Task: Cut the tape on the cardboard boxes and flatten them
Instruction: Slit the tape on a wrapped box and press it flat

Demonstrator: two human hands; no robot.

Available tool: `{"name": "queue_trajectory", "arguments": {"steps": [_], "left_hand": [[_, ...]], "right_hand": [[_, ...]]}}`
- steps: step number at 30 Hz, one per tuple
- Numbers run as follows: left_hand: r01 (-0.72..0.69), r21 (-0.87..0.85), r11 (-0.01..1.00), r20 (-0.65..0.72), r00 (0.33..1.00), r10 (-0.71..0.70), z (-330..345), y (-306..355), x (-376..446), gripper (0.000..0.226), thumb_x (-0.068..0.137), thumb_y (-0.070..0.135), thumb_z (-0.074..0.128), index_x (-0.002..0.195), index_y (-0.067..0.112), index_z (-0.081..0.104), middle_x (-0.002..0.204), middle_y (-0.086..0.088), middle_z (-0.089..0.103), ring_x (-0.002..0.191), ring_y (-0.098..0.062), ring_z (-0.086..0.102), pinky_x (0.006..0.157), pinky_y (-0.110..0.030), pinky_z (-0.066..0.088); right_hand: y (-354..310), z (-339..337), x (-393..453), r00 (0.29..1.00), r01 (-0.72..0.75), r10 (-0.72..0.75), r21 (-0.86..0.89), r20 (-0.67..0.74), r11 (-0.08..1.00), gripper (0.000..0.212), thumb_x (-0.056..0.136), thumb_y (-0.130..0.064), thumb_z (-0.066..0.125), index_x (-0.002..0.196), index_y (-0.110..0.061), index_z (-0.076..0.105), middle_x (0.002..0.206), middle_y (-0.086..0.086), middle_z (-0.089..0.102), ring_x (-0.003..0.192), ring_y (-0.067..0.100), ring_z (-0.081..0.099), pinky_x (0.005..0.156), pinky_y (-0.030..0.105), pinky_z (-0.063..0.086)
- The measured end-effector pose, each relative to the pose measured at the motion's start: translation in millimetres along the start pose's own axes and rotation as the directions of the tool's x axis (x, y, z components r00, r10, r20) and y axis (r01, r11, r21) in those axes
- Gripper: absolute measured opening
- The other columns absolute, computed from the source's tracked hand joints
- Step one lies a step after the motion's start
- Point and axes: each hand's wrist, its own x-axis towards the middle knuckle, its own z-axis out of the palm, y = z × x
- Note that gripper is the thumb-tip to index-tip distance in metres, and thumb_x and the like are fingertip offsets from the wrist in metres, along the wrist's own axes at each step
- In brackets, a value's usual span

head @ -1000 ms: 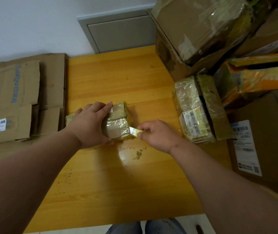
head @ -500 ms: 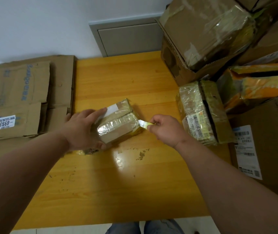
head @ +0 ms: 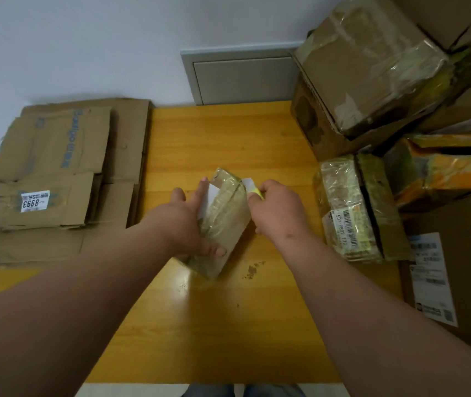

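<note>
A small cardboard box (head: pixel 225 222) wrapped in shiny clear tape lies on the yellow wooden table (head: pixel 223 138), its long side running away from me. My left hand (head: pixel 188 219) holds its left side, thumb over the near part and fingers along a white label. My right hand (head: pixel 277 209) grips a small yellow cutter (head: pixel 253 188) whose pale blade touches the box's far right corner.
Flattened cardboard (head: pixel 56 179) is stacked at the table's left. At the right stand a tape-wrapped box (head: pixel 351 207), a large brown box (head: pixel 372 64), an orange-printed box (head: pixel 446 164) and a labelled box (head: pixel 455 270). A grey wall panel (head: pixel 243 75) is behind.
The small box has been turned from crosswise to lengthwise under my left hand. My right hand with the cutter moved up to the box's far right corner.
</note>
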Motion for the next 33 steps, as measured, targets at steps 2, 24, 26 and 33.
{"name": "queue_trajectory", "arguments": {"steps": [2,24,26,33], "left_hand": [[0.017,-0.085,0.996,0.005,1.000,-0.017,5.1,6.2,-0.9,0.146,0.051,0.077,0.078,0.142,0.049,-0.032,0.149,-0.008,0.023,0.118,-0.034,0.052,0.073,-0.035,0.051],[-0.120,-0.415,0.902,0.131,0.973,0.189,15.1,-5.6,-4.3,0.121,0.091,0.022,0.070,0.141,0.041,-0.038,0.108,-0.014,0.060,0.074,-0.030,0.068,0.058,-0.041,0.061],[-0.123,-0.418,0.900,0.119,0.975,0.188,16.1,-7.0,-4.3,0.119,0.091,0.021,0.070,0.143,0.041,-0.036,0.108,-0.015,0.060,0.073,-0.029,0.068,0.058,-0.040,0.061],[-0.134,-0.414,0.900,0.094,0.977,0.189,19.2,-7.7,-4.0,0.117,0.092,0.022,0.068,0.145,0.040,-0.034,0.104,-0.013,0.062,0.073,-0.028,0.068,0.058,-0.038,0.061]], "right_hand": [[-7.1,-1.0,2.0,1.000,-0.007,0.007,-0.024,0.003,1.000,0.033,0.096,-0.034,0.049,0.126,-0.020,0.055,0.090,0.006,0.068,0.075,0.027,0.068,0.070,0.040,0.059],[-51.0,-5.0,4.4,0.993,-0.037,0.062,-0.224,0.104,0.974,0.016,0.084,-0.011,0.053,0.098,-0.018,0.057,0.082,0.009,0.067,0.071,0.029,0.069,0.064,0.030,0.055],[-51.2,-1.0,-0.4,0.997,-0.009,0.032,-0.302,0.073,0.953,0.011,0.082,-0.013,0.054,0.091,-0.019,0.056,0.081,0.007,0.065,0.078,0.030,0.065,0.061,0.028,0.047],[-47.0,5.7,-15.3,0.999,0.022,-0.009,-0.373,0.037,0.928,0.011,0.085,-0.014,0.054,0.091,-0.023,0.053,0.075,-0.002,0.049,0.081,0.028,0.057,0.062,0.029,0.042]]}}
